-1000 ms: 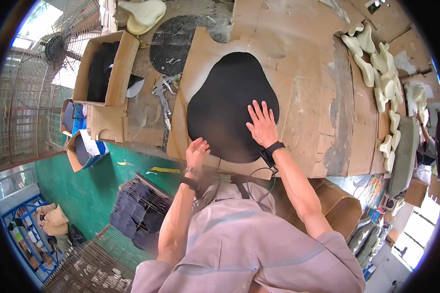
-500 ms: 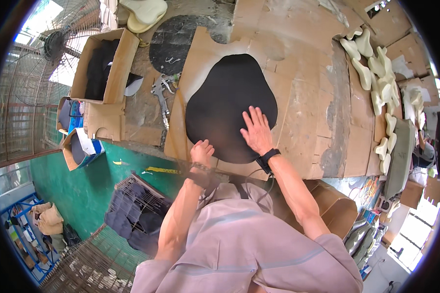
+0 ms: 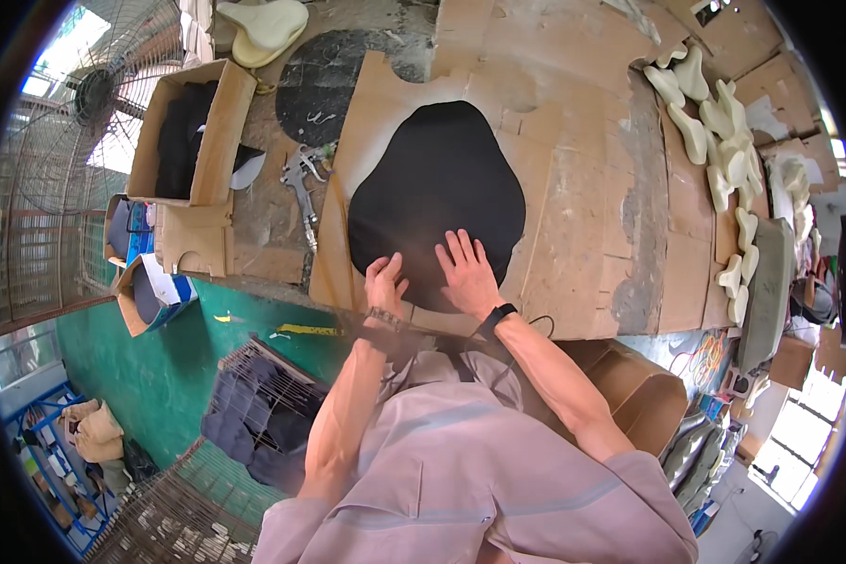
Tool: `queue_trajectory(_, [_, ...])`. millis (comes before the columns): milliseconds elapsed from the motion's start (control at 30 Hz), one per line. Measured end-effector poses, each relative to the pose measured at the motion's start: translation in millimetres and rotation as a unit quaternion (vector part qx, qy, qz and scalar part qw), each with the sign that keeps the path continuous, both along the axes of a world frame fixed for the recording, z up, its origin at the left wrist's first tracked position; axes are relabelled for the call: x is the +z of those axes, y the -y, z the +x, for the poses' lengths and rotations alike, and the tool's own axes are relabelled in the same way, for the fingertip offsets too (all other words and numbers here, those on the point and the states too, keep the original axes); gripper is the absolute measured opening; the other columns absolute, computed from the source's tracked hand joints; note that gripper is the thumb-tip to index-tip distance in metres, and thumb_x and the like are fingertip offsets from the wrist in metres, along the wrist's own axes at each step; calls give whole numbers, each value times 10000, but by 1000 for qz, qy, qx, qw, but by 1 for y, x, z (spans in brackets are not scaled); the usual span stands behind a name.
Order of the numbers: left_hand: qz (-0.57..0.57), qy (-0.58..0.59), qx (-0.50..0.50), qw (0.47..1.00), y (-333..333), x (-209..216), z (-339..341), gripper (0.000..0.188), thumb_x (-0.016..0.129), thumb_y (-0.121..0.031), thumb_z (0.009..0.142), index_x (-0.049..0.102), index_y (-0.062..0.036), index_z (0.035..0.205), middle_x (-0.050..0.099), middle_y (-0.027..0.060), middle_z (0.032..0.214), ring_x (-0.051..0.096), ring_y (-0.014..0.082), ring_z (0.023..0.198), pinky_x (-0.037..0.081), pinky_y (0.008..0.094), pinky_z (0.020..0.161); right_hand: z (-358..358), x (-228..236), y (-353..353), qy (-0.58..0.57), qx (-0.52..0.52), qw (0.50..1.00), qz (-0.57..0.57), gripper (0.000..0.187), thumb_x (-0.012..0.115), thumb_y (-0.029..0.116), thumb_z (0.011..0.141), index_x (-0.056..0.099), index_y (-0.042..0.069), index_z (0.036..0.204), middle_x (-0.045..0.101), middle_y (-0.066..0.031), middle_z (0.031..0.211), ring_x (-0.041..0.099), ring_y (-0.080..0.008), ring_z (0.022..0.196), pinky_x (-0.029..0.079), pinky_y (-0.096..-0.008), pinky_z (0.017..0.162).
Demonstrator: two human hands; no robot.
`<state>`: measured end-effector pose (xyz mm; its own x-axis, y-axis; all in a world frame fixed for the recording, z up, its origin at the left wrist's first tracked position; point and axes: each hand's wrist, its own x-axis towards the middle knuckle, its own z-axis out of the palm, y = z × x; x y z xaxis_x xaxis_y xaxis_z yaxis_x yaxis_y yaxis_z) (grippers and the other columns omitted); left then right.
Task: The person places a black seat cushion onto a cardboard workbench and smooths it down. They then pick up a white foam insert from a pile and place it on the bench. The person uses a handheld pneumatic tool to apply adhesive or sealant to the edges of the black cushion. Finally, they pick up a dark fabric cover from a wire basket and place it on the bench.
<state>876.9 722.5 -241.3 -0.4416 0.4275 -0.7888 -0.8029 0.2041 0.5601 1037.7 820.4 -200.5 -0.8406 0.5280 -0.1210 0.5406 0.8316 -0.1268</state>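
black sheet [image 3: 437, 193] on cardboard-covered table [image 3: 583, 235], green floor [image 3: 164, 376], caged fan [image 3: 94, 99]

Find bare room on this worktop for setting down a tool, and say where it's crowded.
Bare cardboard lies between the black piece and the pale saddle-shaped pieces at right. The left is crowded, with the spray gun and open box.
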Motion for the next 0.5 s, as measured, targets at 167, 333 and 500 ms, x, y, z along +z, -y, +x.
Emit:
queue_trajectory(167, [87,58,82,991,5,-12,0,374,714,-216,963,480,-87,1225,610,107,1172,595,303,1094,477,497,1021,-8,-20,7,-7,-9,997,79,653,740,205,787,541,19,1380,441,-231,1483,391,-417,1405,429,-579,1071])
queue_trajectory(333, [112,95,88,985,16,-24,-5,757,739,-201,946,231,-12,1475,524,148,1232,586,302,1095,515,523,1001,-17,-31,13,12,10,989,147,489,656,161,848,587,-22,1296,527,-254,1379,506,-432,1297,591,-477,814])
queue_trajectory(500, [98,69,46,992,17,-37,-11,497,743,-301,949,509,-18,1284,611,111,1079,626,272,1023,541,476,951,-24,-27,6,16,8,989,150,328,613,175,863,654,-40,1107,633,-231,1175,632,-384,1102,603,-394,586])
